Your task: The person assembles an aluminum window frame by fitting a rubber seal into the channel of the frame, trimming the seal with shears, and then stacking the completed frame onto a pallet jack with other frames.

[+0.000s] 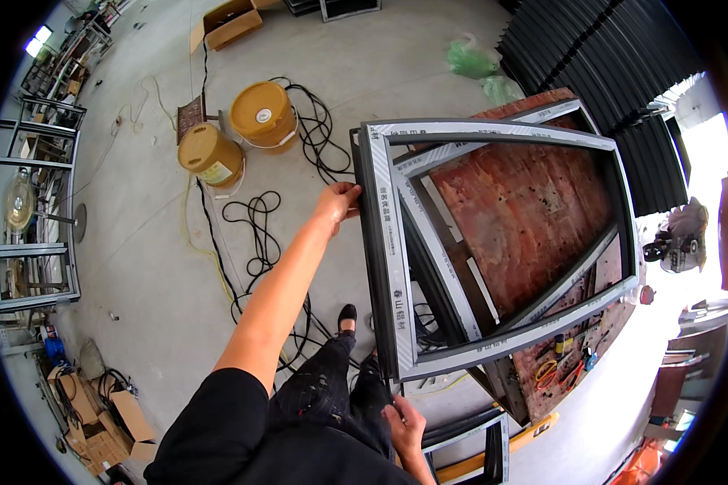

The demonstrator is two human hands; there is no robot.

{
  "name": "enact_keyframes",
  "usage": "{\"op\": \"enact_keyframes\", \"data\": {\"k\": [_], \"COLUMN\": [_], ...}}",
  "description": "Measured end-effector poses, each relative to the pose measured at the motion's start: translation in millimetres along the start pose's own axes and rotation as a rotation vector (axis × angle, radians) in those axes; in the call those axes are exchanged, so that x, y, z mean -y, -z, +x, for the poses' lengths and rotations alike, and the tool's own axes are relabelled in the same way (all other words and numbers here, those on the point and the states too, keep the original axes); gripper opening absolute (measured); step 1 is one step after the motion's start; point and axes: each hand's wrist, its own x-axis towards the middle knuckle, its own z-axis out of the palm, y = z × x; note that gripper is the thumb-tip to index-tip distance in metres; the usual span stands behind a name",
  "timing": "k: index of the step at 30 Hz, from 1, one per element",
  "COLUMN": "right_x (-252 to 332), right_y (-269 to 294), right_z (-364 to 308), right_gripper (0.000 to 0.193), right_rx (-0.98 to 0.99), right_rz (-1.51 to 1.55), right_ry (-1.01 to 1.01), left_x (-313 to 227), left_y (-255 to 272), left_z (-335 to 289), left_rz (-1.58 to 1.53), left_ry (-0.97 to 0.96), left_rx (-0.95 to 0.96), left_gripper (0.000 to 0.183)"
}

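Observation:
A dark metal window frame [392, 250], its faces covered in white printed protective film, lies tilted over a worktable. My left hand [340, 207] is closed on its left outer edge, fingertips pinching the black side. By the near left corner, my right hand [404, 426] has its fingers curled around what looks like a thin black strip [394, 394] running down from that corner. The finger pads of this hand are partly hidden. Under the held frame lies a second film-covered frame [445, 246], turned at an angle.
Reddish-brown board [526, 202] tops the worktable, with orange-handled pliers [547, 373] near its front. Yellow-brown buckets [264, 117] and a black cable [259, 234] lie on the floor to the left. Stacked dark profiles [598, 73] stand far right. Another frame [493, 444] leans beside my right hand.

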Motion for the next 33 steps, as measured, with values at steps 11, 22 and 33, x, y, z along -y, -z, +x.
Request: {"op": "enact_keyframes", "data": {"k": [11, 22, 33], "right_x": [-4, -4, -8], "right_y": [-3, 5, -2], "right_z": [0, 5, 4], "right_gripper": [0.024, 0.029, 0.028], "right_rx": [0.121, 0.276, 0.272], "right_rz": [0.159, 0.499, 0.608], "right_ry": [0.004, -0.219, -0.274], "left_x": [24, 62, 102], "left_y": [-11, -24, -36], "left_z": [-48, -100, -139], "left_rz": [-0.037, -0.047, -0.006], "left_ry": [0.104, 0.110, 0.084], "left_rx": [0.041, 0.013, 0.000], "left_gripper": [0.028, 0.033, 0.030]}}
